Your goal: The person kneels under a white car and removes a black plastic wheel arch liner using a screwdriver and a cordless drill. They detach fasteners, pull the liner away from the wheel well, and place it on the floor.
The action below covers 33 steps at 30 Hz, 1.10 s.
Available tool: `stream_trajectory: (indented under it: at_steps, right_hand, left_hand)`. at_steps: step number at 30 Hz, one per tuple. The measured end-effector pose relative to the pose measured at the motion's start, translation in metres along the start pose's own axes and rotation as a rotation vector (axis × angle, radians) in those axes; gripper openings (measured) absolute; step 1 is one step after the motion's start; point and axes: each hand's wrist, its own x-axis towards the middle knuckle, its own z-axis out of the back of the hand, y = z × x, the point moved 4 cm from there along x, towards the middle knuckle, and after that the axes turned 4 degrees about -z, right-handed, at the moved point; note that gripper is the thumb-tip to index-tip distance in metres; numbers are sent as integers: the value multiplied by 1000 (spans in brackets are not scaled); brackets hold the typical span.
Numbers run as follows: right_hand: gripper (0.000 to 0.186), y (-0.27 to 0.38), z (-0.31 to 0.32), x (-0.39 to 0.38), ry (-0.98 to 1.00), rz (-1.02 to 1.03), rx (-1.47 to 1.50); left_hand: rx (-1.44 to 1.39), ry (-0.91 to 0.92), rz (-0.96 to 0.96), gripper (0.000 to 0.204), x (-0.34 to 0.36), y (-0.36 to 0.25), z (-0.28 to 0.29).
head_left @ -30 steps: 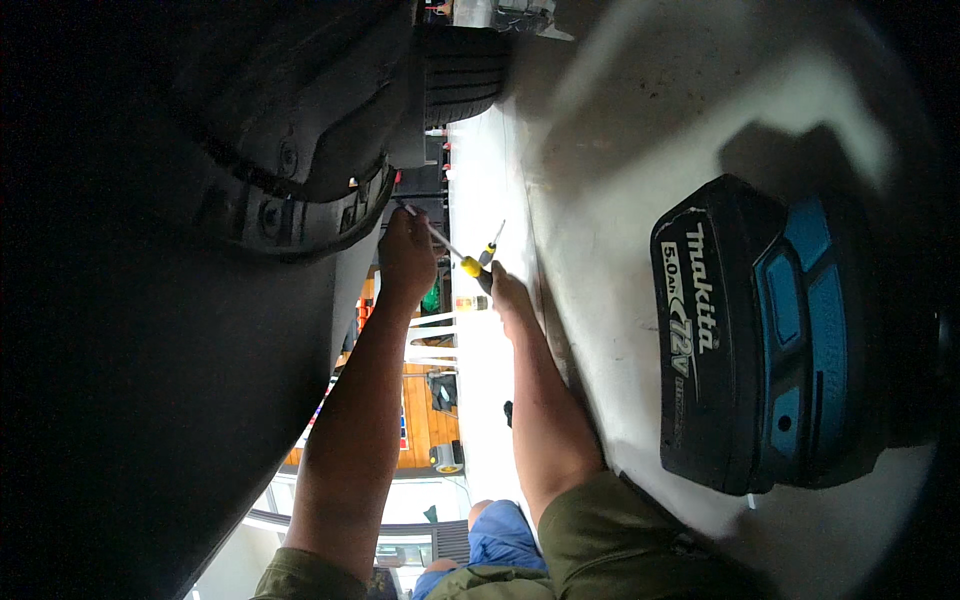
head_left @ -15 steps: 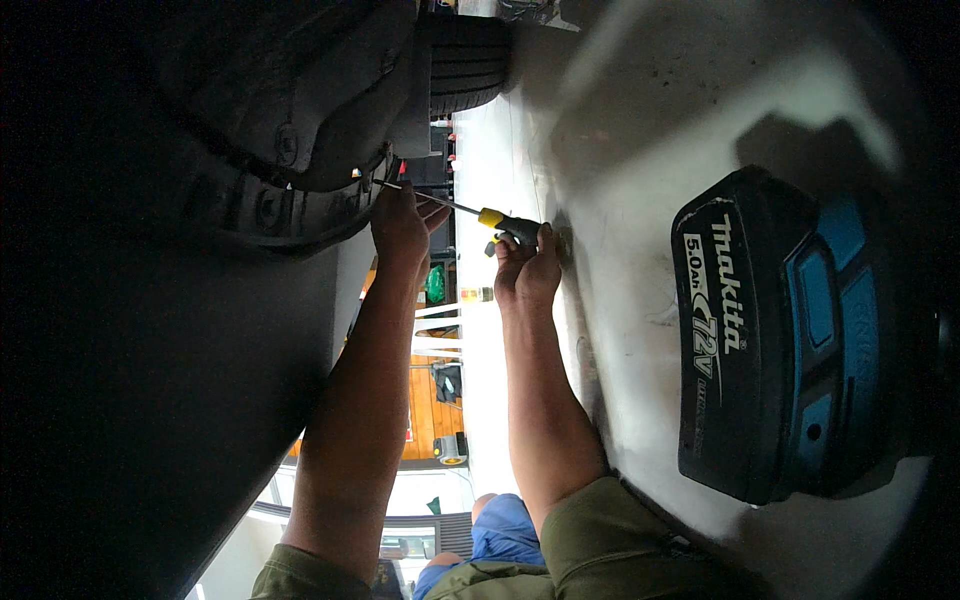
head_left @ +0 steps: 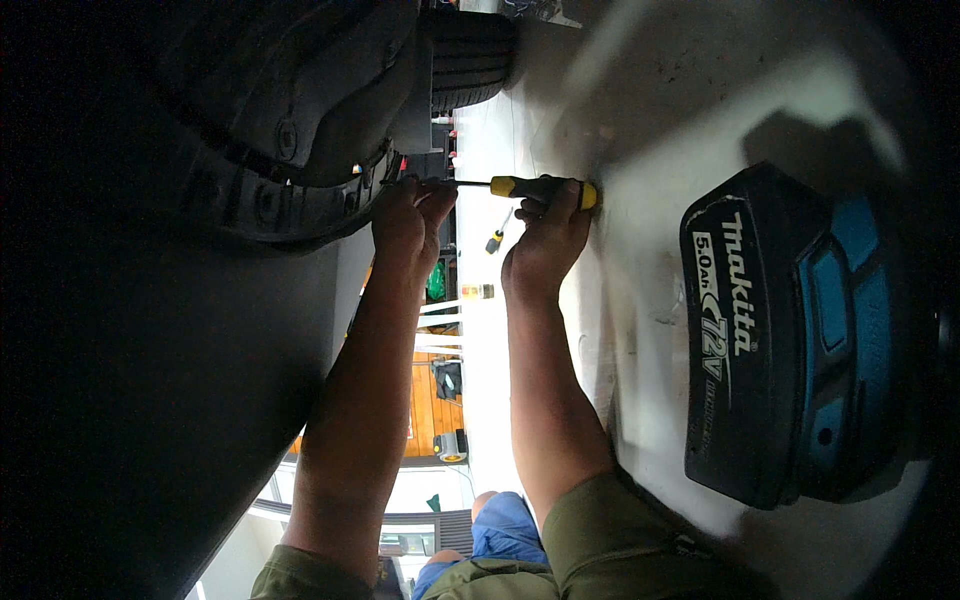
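Note:
My right hand [head_left: 548, 240] is closed round the yellow-and-black handle of a screwdriver [head_left: 513, 187]. Its thin shaft runs level to the left, toward the curved edge of a dark panel [head_left: 285, 205] with fasteners in it, under a vehicle. Close to that edge, my left hand [head_left: 405, 225] has its fingers bent together around the front part of the shaft. The tip is hard to make out against the dark panel. A second screwdriver [head_left: 496, 238], also yellow and black, lies on the floor beyond my right wrist.
A black-and-teal battery pack [head_left: 745, 400] looms large at the right. A tyre [head_left: 468, 62] stands at the top. Dark bodywork [head_left: 180, 380] fills the left side. Farther off are a green object [head_left: 436, 282] and a bottle-like item [head_left: 478, 292] on the pale floor.
My right hand has moved up and right, and the screwdriver has swung from slanting to level. The fingers of my left hand have drawn in to the shaft.

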Motion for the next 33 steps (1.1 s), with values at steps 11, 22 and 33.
stream_trajectory:
  at_steps: [11, 22, 33]
  right_hand:
    - [25, 1, -4, 19, 28, -37, 63]
    - [29, -10, -5, 21, -12, -158, 13]
    - [33, -29, -1, 29, 61, -334, 137]
  left_hand:
    - [-81, 3, -35, 29, -18, -10, -21]
    - [-49, -50, -50, 38, -14, -10, -14]
    - [-38, -76, -51, 42, -12, -9, -14]
